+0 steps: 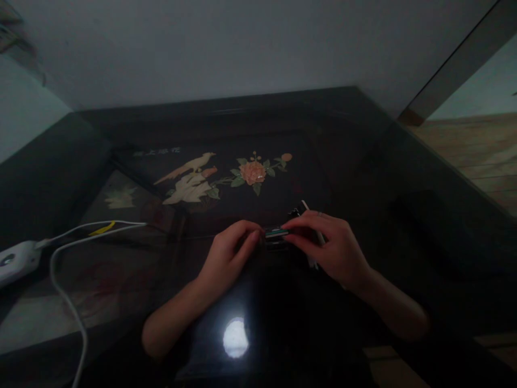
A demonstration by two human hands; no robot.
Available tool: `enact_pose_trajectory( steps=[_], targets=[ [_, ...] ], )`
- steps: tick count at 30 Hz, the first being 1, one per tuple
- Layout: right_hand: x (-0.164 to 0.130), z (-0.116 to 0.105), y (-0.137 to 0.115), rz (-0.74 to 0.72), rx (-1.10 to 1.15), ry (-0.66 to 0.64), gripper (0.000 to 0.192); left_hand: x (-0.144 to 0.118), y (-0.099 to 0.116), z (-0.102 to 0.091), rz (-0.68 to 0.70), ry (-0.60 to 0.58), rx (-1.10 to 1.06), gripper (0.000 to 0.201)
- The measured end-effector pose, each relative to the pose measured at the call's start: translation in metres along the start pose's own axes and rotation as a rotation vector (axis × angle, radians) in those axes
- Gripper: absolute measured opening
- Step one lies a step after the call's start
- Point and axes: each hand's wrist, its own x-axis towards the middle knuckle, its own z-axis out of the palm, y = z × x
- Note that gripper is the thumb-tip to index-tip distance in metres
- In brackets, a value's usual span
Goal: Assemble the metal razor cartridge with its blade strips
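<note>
Left hand (234, 245) and right hand (337, 242) pinch a strip (277, 233) at its left and right ends (positioning, we judge); next needs steadiness.

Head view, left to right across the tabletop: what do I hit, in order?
White box → yellow tag → left hand → small green-striped item → right hand. Left out: whatever overlaps these, such as the flower design.
</note>
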Motion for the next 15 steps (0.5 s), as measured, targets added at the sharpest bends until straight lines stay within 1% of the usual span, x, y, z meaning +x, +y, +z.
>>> enact_pose_trajectory(
  steps=[3, 5, 8, 12, 14, 15],
  targets=[
    [0.005, 0.002, 0.009, 0.065, -0.114, -0.033, 0.008, 0.005, -0.009, 0.000, 0.053, 0.034, 0.116, 0.018],
    [0.006, 0.005, 0.013, 0.094, -0.197, -0.080, 0.009, 0.007, -0.014, 0.002, 0.100, 0.009, 0.191, 0.021],
    [0.007, 0.010, 0.016, 0.095, -0.298, -0.110, 0.008, 0.008, -0.021, 0.005, 0.153, -0.045, 0.292, 0.035],
    [0.007, 0.016, 0.017, 0.054, -0.384, -0.107, 0.006, 0.008, -0.025, 0.010, 0.175, -0.061, 0.403, 0.061],
    [0.007, 0.018, 0.019, 0.047, -0.414, -0.122, 0.007, 0.008, -0.025, 0.011, 0.180, -0.069, 0.448, 0.066],
    [0.007, 0.018, 0.019, 0.045, -0.428, -0.128, 0.008, 0.008, -0.025, 0.011, 0.186, -0.076, 0.463, 0.065]
  ],
)
